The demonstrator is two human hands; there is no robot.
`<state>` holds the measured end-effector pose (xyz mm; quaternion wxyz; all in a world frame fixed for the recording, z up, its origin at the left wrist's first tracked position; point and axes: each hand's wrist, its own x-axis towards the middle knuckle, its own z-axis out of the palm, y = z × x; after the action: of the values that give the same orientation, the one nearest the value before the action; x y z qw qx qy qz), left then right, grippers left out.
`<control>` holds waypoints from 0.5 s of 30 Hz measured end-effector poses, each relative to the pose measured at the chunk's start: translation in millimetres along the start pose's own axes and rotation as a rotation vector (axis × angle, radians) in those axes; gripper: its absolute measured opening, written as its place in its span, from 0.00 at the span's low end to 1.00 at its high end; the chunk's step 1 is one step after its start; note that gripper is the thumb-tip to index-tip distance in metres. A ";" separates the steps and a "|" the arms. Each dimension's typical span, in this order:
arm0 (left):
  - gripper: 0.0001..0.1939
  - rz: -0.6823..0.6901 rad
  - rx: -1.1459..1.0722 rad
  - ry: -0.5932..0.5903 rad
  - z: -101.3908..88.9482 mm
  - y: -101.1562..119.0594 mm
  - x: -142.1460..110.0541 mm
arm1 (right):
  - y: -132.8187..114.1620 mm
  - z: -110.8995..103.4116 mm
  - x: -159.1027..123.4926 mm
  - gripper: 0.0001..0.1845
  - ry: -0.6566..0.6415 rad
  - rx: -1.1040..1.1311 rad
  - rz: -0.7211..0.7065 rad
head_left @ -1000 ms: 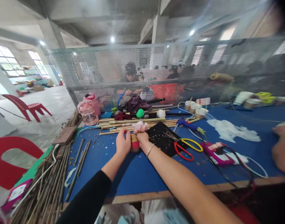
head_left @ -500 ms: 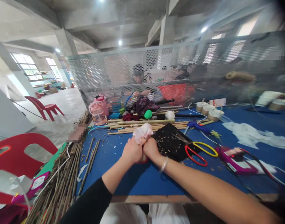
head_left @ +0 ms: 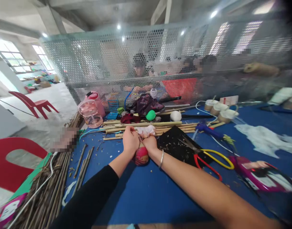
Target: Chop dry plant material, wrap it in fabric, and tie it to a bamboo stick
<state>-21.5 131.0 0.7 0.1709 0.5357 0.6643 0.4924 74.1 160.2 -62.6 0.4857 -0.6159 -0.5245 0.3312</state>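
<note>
My left hand and my right hand are closed side by side over a small round bundle, red and pink below, resting on the blue table. Pale pink cloth bunches out above my fingers. Both hands grip the top of the bundle, where the cloth gathers. A silver bangle sits on my right wrist. A black sleeve covers my left forearm.
A black sheet with scissors lies right of my hands. Bamboo sticks lie behind them, thin twigs at the left edge. A pink glue gun, cloth, tape rolls, a pink jug and a mesh screen with people behind.
My hands stay clasped on the bundle. The bundle's red body now shows below my hands, and the pink cloth sits lower above my fingers. The camera has shifted.
</note>
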 end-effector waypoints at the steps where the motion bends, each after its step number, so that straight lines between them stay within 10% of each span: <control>1: 0.08 0.020 -0.002 0.007 -1.0 0.9 -1.7 | -3.1 -0.9 0.2 0.06 0.007 -0.013 0.033; 8: 0.09 0.340 0.125 -0.162 -24.2 8.8 -69.7 | -29.8 -17.9 -18.3 0.17 -0.024 -0.052 0.073; 15: 0.13 -0.009 -0.020 -0.321 -39.2 3.6 -49.6 | -36.8 -39.0 -80.5 0.07 -0.025 0.016 -0.230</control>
<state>-30.9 68.7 6.7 0.2827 0.6028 0.6258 0.4062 79.4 71.7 -23.9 0.5189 -0.5437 -0.5949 0.2850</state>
